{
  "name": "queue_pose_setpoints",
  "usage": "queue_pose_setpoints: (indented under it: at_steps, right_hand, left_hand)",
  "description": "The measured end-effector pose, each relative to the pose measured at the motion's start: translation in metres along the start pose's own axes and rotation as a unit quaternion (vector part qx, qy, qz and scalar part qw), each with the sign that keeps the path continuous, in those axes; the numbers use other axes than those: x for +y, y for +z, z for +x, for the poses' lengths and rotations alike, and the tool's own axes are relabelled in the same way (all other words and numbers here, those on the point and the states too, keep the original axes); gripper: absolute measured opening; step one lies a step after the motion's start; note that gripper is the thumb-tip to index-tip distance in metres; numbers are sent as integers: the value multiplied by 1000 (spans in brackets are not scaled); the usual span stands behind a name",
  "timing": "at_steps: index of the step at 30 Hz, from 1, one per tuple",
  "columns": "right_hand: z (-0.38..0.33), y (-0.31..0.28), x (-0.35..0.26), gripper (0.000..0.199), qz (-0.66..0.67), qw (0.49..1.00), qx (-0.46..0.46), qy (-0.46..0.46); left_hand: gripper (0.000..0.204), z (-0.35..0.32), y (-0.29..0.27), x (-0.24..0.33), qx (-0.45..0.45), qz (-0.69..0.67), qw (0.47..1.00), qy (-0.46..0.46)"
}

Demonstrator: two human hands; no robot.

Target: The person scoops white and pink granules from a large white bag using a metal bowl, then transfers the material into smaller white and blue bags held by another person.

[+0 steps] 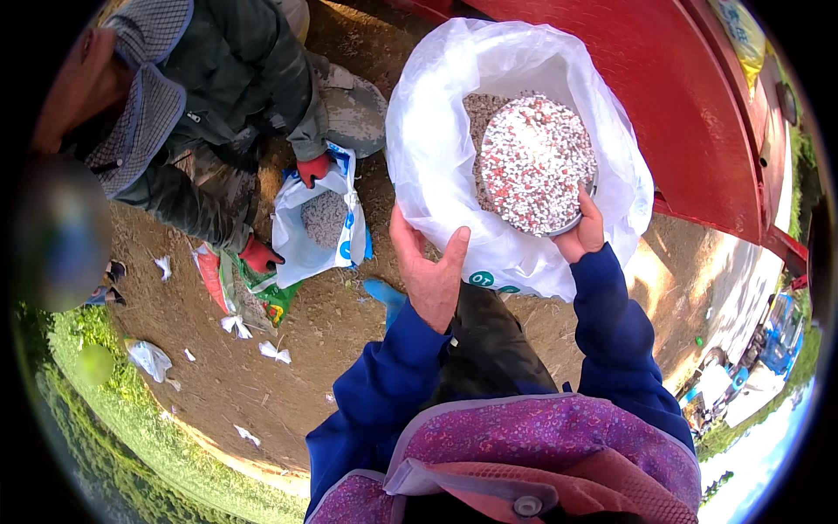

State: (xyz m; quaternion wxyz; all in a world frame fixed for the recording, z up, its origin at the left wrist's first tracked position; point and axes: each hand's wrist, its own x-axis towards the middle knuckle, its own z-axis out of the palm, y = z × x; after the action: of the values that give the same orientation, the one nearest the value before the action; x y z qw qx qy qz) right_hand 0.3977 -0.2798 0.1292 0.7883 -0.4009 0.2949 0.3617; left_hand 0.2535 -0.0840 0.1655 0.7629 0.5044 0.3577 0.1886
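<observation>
Bare brown dirt (332, 367) underfoot, grass (96, 384) toward 8 o'clock, red metal panel (663, 105) at 2. Co-worker (249, 79) at 10 to 11, one red-gloved hand (312, 168) at the rim of a smaller white bag (292, 231). Our bowl (595, 186) sits at 1 to 2 o'clock from frame centre, inside the mouth of the big white bag (428, 113), heaped with white and red granules (534, 162); can't tell if its base touches the fill below. Handling, our read: stiff bowl, fairly heavy when this full, not fragile, but the loose heap will spill on any tilt. Grab the rim with support underneath; a second hold at 11 would help keep it level. Bag looks soft and slippery. Our right hand (581, 234) grips the bowl rim at its 5 o'clock, one digit along the edge, others hidden. Our left hand (430, 279) is off the bowl at its 7 to 8, thumb and index spread against the bag's outer wall; bowl lies up and right of those fingertips, plastic between.
</observation>
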Motion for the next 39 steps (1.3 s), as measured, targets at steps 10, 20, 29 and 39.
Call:
queue_pose_setpoints:
  at_steps: [10, 20, 29, 39]
  right_hand:
    - [-119, 87, 41, 48, -29, 998, 2, -57]
    - [-92, 109, 244, 47, -48, 980, -134, 136]
    - [77, 108, 447, 56, -418, 908, -22, 8]
    - [124, 82, 542, 72, -880, 319, -36, -351]
  left_hand:
    - [63, -58, -141, -112, 79, 155, 984, -43]
    - [81, -17, -307, -217, 93, 429, 897, -46]
    - [24, -36, -360, -294, 25, 478, 866, -144]
    - [18, -55, -362, -273, 16, 427, 899, -95]
